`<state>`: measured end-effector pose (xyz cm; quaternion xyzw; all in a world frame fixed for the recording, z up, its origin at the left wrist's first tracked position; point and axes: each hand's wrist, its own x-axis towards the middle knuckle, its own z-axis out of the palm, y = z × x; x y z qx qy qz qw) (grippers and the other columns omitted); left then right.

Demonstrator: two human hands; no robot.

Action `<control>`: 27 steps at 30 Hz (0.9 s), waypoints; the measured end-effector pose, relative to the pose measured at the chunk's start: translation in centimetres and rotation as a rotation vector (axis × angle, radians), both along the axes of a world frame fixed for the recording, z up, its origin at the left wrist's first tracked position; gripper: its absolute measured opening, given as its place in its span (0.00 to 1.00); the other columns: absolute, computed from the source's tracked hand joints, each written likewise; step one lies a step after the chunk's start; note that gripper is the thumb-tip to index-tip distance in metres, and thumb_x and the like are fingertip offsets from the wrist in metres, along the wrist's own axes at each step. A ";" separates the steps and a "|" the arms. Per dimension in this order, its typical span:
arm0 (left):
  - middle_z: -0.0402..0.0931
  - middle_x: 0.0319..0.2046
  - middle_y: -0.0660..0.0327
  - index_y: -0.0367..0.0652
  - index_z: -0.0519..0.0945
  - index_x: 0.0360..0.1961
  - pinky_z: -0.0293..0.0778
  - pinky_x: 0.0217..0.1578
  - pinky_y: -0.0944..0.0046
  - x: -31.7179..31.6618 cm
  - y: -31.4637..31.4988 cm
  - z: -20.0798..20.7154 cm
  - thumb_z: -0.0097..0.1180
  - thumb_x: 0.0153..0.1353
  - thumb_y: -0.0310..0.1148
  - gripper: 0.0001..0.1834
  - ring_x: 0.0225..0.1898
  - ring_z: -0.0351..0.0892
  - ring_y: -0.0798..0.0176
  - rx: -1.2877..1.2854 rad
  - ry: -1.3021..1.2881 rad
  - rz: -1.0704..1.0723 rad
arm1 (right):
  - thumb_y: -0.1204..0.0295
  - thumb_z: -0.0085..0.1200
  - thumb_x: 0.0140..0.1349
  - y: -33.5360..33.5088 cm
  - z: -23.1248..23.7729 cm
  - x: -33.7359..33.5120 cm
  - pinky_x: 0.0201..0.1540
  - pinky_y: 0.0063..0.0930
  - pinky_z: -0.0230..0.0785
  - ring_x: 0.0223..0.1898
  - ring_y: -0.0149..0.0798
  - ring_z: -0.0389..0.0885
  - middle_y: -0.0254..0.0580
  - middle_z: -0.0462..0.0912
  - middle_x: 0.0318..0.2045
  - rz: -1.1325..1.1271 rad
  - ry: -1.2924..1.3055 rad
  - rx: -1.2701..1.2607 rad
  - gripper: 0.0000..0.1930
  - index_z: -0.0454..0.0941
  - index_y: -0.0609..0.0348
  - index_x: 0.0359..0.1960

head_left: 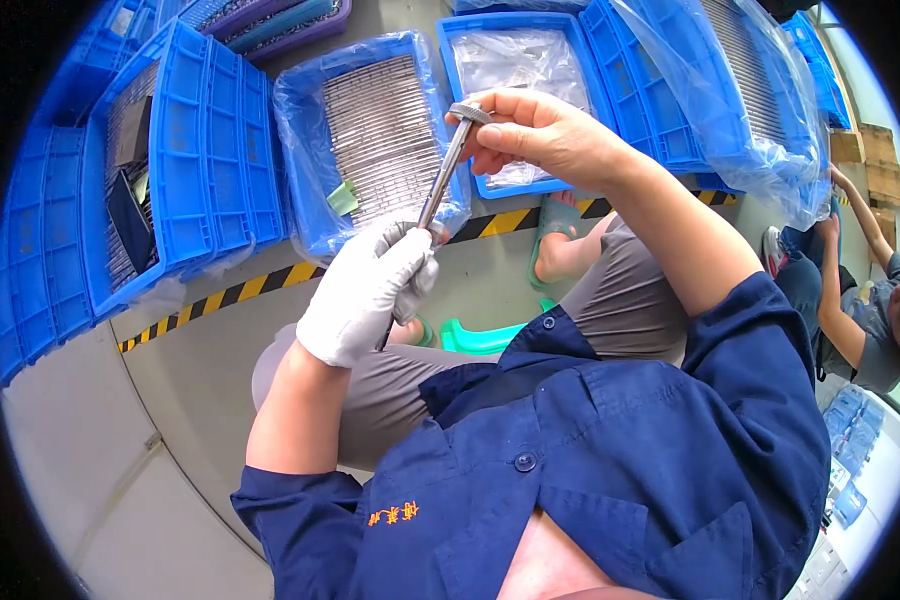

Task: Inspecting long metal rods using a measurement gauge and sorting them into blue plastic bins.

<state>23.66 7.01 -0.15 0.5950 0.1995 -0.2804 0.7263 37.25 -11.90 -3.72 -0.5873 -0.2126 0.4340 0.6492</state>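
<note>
A slim metal rod (444, 182) slants between my hands, its upper end at the right. Around the rod's lower part my left hand (370, 285), in a white glove, is closed; a thin dark length shows below the fist. At the top, a round metal ring with a knurled edge (471, 113) sits on or against the rod's end. My bare right hand (540, 135) grips this ring between thumb and fingers. Whether the rod passes into the ring is hard to make out. Beyond my hands stands a blue crate lined with clear plastic (305, 165), holding rows of similar metal rods (380, 125).
Another blue crate (450, 70) with plastic-wrapped contents stands behind my right hand. Taller blue crates (205, 130) rise at the left and right. Yellow-black floor tape (260, 287) runs before them. A green stool (480, 338) is below; another person (860, 320) works at far right.
</note>
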 end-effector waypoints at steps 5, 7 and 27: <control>0.65 0.20 0.70 0.39 0.71 0.38 0.54 0.17 0.79 0.0 0.1 0.0 0.45 0.59 0.40 0.15 0.17 0.58 0.78 -0.051 0.016 -0.008 | 0.66 0.46 0.59 0.0 -0.3 0.0 0.44 0.23 0.67 0.38 0.28 0.74 0.39 0.76 0.37 -0.010 0.018 0.004 0.14 0.68 0.58 0.45; 0.64 0.20 0.70 0.39 0.71 0.38 0.54 0.17 0.79 0.0 0.2 0.1 0.45 0.59 0.40 0.15 0.17 0.58 0.78 -0.048 0.012 -0.021 | 0.63 0.48 0.58 0.1 -0.2 -0.1 0.40 0.18 0.66 0.34 0.25 0.74 0.37 0.77 0.35 -0.003 0.013 -0.012 0.13 0.68 0.58 0.39; 0.72 0.24 0.60 0.45 0.74 0.36 0.66 0.24 0.61 2.4 2.5 -1.8 0.56 0.48 0.31 0.12 0.23 0.71 0.57 1.527 -1.138 -0.396 | 0.53 0.44 0.58 1.3 -0.5 -3.2 0.29 0.18 0.68 0.25 0.25 0.73 0.36 0.77 0.26 -0.075 0.243 -0.273 0.20 0.71 0.60 0.34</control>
